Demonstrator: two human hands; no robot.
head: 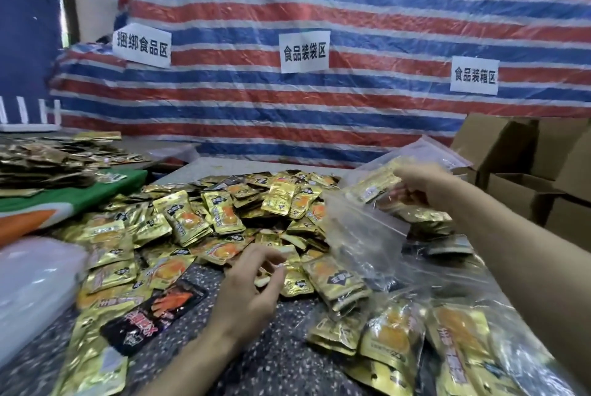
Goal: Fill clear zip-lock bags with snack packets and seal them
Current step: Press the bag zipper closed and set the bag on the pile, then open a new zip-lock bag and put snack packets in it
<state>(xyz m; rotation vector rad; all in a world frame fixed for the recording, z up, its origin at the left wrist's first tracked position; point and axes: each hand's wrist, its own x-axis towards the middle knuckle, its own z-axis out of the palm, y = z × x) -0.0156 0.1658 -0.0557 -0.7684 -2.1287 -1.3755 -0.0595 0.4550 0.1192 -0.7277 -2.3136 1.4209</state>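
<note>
Your right hand [422, 186], mid right, grips slippery foil snack packets [377, 183] at the limp clear bag [361, 229]; pinch that by its rim. The grip of your left hand [252, 287], lower centre, I cannot tell.

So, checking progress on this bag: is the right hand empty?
No, the right hand grips a bunch of gold packets at the clear bag.

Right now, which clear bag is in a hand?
The clear bag the right hand grips, lifted above the pile; the filled bags nearer the camera lie untouched.
</note>
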